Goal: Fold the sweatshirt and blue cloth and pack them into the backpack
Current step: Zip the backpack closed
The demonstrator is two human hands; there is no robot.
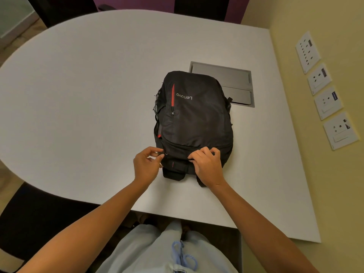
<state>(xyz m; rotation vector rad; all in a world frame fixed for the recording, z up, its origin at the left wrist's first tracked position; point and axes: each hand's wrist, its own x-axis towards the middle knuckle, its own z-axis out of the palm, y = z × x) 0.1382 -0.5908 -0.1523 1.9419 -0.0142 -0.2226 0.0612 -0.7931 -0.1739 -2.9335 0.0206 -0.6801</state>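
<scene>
Centrally, the black backpack (194,123) lies flat on the white worktop (88,85), smooth nylon face up, red zipper strip and mesh side pockets showing, top end toward the person. Its far corner overlaps a grey recessed hatch (232,79). Broad bare surface lies left and beyond; the wall with socket plates (323,89) stands close on the right. Left hand (146,164): grip nearly closed, thumb and forefinger pinching a small zipper pull at the bag's near-left corner. Right hand (206,163): fingers curled, clutching fabric along the top edge.
</scene>
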